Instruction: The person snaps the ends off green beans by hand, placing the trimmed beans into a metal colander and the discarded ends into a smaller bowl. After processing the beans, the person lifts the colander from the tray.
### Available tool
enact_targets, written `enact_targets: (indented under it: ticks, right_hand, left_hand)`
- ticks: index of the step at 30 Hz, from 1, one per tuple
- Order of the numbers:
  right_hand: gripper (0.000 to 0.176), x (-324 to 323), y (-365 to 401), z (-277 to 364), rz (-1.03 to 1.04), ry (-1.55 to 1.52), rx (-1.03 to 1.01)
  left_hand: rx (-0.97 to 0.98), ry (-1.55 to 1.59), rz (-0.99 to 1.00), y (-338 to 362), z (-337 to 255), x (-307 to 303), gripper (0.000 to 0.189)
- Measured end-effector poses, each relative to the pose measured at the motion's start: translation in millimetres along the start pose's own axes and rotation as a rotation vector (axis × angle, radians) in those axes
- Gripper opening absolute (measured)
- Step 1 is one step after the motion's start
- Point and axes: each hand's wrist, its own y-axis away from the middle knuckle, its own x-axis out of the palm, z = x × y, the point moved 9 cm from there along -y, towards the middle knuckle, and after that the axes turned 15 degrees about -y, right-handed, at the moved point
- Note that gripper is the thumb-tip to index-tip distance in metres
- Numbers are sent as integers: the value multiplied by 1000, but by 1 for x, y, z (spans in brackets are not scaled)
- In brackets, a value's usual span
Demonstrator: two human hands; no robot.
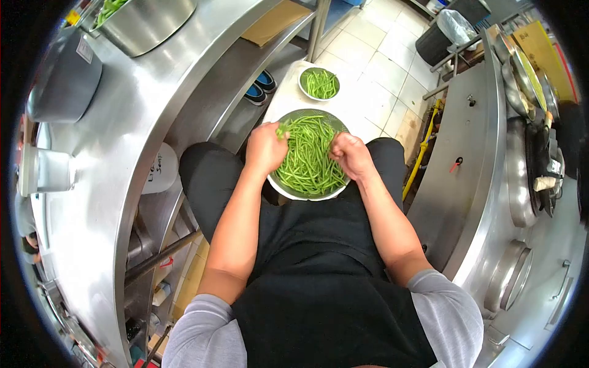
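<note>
Between my knees sits a large metal colander (335, 123) heaped with long green beans (308, 161). My left hand (266, 148) is closed at its left rim, with short pieces of green bean showing at the fingertips. Over the right side of the heap, my right hand (352, 154) is curled into a loose fist; whatever it may hold is hidden by the fingers. Just beyond the colander, a smaller bowl (303, 92) of green beans stands on a pale board or bench (287, 92).
On my left runs a steel counter (144, 80) bearing a large steel pot (150, 27) and a grey bin (66, 76). Beneath it are a white tub (162, 168) and dark shoes (261, 86). Pans (521, 172) line the steel unit on my right.
</note>
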Motion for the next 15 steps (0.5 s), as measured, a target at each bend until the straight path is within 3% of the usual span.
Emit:
enact_targets:
  ticks: [1, 2, 3, 4, 7, 8, 9, 11, 15]
  right_hand:
    - [11, -2, -1, -7, 2, -5, 5]
    - [11, -6, 1, -15, -22, 351, -2]
    - [24, 1, 3, -18, -53, 708, -8]
    - [44, 0, 2, -32, -21, 518, 79]
    - [45, 12, 2, -48, 72, 359, 118]
    - [31, 15, 2, -49, 65, 324, 105]
    - [31, 12, 1, -50, 68, 320, 104]
    - [17, 1, 2, -52, 10, 255, 110]
    - [18, -9, -1, -44, -98, 207, 58]
  left_hand:
    - [-4, -5, 3, -3, 3, 0, 18]
    - [-243, 419, 138, -2, 21, 17, 18]
    - [-482, 845, 279, 5, 26, 38, 18]
    - [-471, 1026, 314, 7, 20, 42, 18]
    - [-572, 1172, 350, 12, 15, 46, 15]
    - [-571, 1170, 348, 12, 14, 47, 15]
    - [-587, 1189, 362, 14, 13, 51, 16]
    - [-606, 1199, 381, 17, 14, 56, 17]
    - [-572, 1139, 356, 17, 10, 56, 22]
